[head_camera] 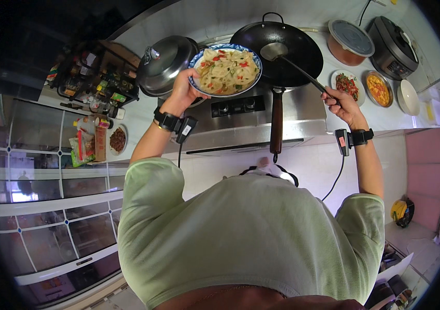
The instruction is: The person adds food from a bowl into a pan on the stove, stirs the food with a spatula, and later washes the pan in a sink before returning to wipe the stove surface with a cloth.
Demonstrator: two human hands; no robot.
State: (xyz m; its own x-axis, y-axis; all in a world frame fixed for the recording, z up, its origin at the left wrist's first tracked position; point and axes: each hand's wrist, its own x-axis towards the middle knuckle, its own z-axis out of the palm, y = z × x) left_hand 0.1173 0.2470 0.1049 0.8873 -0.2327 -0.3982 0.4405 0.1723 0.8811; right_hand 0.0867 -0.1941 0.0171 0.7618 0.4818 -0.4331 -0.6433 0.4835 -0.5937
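My left hand [184, 90] grips the near left rim of a blue-and-white plate [259, 73] of pale sliced food [226, 71] with red and green bits. The plate is in front of a lidded metal pot [173, 58] and beside a black wok [305, 42]. In my right hand [340, 104] is the dark handle of a metal wok spatula [274, 51]. Its blade rests over the inside of the wok, whose wooden handle [277, 124] points towards me. No food can be made out in the wok.
Right of the stove [301, 108] stand a lidded brown pot [346, 54], an electric cooker [394, 48], two filled dishes [378, 89] and a white bowl [409, 97]. At left are a rack of bottles [107, 81] and a plate of brown food [118, 140].
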